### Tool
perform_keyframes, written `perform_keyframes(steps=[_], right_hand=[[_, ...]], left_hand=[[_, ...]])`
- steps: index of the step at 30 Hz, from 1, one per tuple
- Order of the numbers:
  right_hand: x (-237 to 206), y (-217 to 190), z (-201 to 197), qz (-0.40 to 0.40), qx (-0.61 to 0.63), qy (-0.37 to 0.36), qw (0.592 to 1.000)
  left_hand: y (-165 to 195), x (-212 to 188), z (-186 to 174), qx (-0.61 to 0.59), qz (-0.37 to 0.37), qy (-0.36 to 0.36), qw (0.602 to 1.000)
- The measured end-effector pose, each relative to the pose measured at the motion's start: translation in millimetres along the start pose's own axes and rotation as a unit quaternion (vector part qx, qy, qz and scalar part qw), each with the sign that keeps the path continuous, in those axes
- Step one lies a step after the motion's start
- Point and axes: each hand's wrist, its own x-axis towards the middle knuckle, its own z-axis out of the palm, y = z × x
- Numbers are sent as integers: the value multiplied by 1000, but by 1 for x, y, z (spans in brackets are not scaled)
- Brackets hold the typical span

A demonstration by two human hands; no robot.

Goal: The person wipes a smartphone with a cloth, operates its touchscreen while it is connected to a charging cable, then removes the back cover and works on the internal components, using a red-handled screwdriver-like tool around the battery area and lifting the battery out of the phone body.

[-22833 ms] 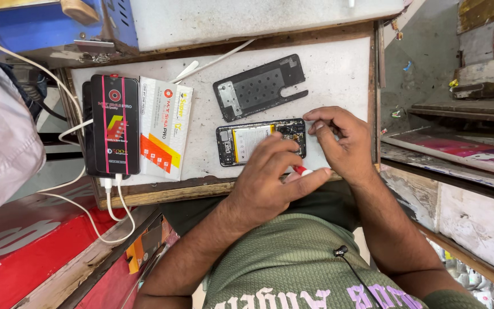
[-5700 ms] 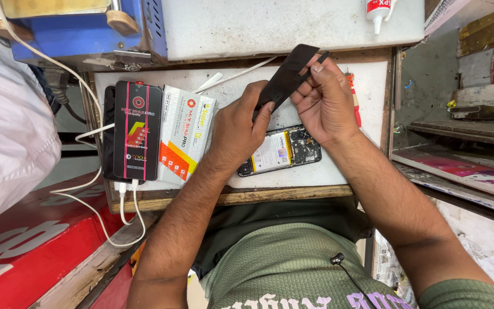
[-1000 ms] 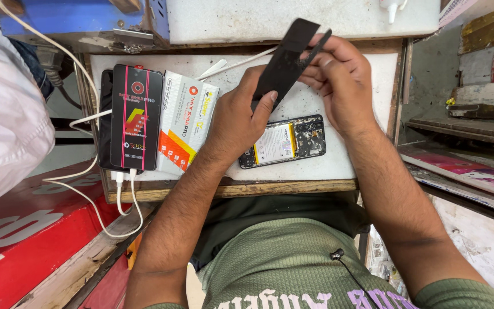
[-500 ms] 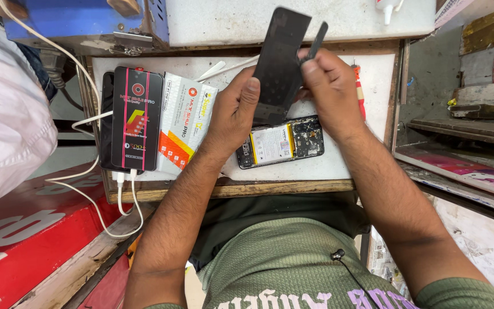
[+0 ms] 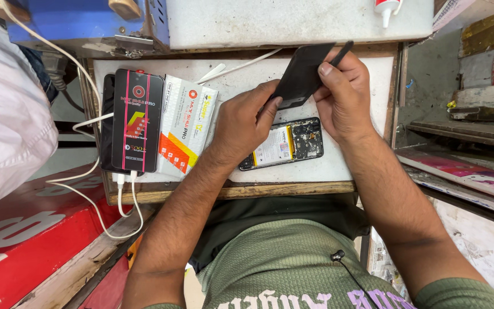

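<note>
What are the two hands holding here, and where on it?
Both hold the flat black phone back cover: left hand at its lower edge, right hand along its right side, also gripping a thin dark tool.

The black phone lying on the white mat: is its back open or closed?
Open. The black phone shows its bare battery and circuit board, and both hands hold the dark back cover above it.
</note>
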Motion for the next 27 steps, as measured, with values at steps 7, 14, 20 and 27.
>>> perform_keyframes(steps=[7, 14, 20, 27], right_hand=[[0, 0, 1, -14, -4, 12, 1000], [0, 2, 6, -23, -1, 11, 1000], [-1, 0, 7, -18, 12, 15, 1000], [0, 2, 6, -22, 13, -2, 1000]], left_hand=[[-2, -1, 2, 32, -10, -4, 999], [-4, -3, 2, 27, -3, 4, 1000], [-3, -2, 4, 37, 8, 0, 999], [-2, -2, 1, 24, -12, 0, 1000]])
